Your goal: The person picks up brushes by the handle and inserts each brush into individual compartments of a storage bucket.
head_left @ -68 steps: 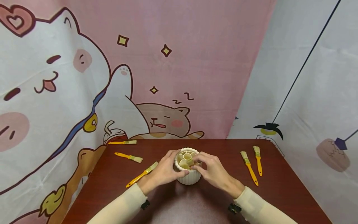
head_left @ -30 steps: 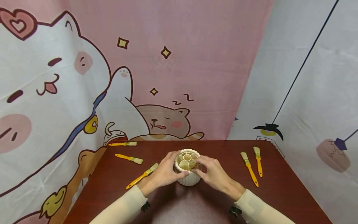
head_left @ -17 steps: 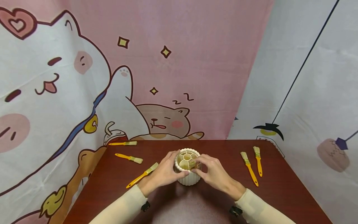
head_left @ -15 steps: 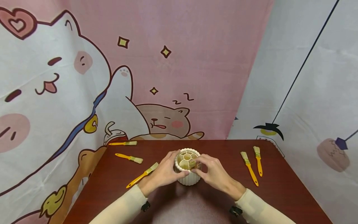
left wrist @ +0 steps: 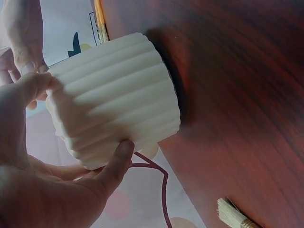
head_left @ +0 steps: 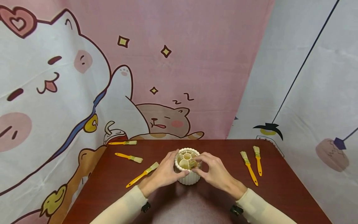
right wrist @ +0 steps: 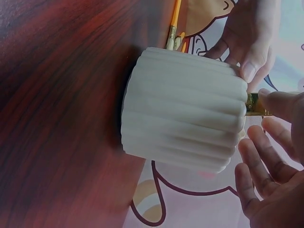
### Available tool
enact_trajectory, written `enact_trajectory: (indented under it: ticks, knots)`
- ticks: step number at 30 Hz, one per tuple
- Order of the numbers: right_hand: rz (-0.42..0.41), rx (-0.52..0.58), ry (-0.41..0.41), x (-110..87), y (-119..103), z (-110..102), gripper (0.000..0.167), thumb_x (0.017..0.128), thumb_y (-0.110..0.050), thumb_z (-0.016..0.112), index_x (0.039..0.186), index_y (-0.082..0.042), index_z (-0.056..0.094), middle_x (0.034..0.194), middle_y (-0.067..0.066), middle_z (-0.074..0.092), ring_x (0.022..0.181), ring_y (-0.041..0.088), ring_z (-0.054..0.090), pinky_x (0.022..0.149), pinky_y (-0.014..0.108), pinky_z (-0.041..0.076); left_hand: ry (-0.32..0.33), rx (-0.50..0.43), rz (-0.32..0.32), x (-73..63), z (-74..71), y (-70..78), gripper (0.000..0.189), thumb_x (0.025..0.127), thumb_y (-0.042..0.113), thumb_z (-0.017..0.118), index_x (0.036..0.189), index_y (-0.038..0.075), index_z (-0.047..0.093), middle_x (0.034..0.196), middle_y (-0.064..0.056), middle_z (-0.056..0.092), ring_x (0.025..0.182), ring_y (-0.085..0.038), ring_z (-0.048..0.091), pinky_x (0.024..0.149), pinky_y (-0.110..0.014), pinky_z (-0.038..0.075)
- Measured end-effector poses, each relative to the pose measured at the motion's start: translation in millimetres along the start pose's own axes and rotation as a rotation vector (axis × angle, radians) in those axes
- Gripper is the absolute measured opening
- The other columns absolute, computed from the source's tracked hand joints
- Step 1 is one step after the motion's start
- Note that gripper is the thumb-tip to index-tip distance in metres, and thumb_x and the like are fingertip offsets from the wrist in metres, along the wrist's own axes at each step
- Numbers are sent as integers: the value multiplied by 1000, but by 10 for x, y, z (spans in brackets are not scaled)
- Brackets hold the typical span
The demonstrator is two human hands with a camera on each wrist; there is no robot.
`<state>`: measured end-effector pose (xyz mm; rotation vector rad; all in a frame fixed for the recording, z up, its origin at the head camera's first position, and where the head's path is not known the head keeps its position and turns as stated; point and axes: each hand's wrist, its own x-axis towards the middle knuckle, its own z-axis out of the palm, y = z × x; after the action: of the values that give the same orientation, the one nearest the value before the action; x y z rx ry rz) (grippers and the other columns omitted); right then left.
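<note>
In the middle of the table stands a cream ribbed pen holder (head_left: 189,179), round, with a beaded rim and a divided top. My left hand (head_left: 165,169) grips its left side, the thumb near the front of the rim. In the left wrist view those fingers (left wrist: 118,164) curl against the ribbed wall. At the right of the rim, my right hand (head_left: 213,171) pinches a paintbrush between thumb and fingers. Its metal ferrule (right wrist: 253,104) shows just beyond the rim in the right wrist view. The rest of this brush is hidden by the holder and the fingers.
Several yellow-handled paintbrushes lie about: one beside the left forearm (head_left: 142,175), another farther back (head_left: 128,157), one at the back-left edge (head_left: 122,142). Two more brushes (head_left: 249,168) lie on the right. A cartoon-printed cloth (head_left: 195,62) hangs behind the dark red table (head_left: 277,196).
The brush pinched by my right hand has shifted slightly toward the right of the holder's rim. My left hand keeps its grip, and the loose brushes stay where they were.
</note>
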<state>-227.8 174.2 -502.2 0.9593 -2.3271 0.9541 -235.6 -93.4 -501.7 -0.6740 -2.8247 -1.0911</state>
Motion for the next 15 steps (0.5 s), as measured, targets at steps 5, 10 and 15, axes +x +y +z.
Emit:
enact_trajectory:
  ticks: [5, 10, 15]
  knots:
    - [13, -22, 8, -16, 21, -18, 43, 89, -15, 104, 128, -15, 84, 119, -5, 83, 106, 18, 81, 93, 38, 68, 9, -4, -21, -16, 14, 9, 116, 95, 56, 93, 178, -3, 38, 173, -25, 54, 154, -41, 62, 124, -61, 57]
    - [29, -39, 11, -38, 45, -44, 43, 90, -16, 103, 128, -15, 85, 120, -5, 83, 112, 15, 81, 97, 44, 69, 21, -8, -40, -27, 37, 25, 117, 94, 55, 93, 177, -5, 37, 172, -26, 54, 153, -41, 63, 124, -60, 57]
    - [38, -39, 8, -43, 42, -85, 43, 90, -16, 103, 128, -11, 84, 122, 0, 83, 114, 16, 81, 99, 47, 69, 62, -17, -61, -44, 75, 68, 122, 90, 54, 97, 178, -5, 36, 167, -27, 56, 148, -41, 66, 121, -59, 59]
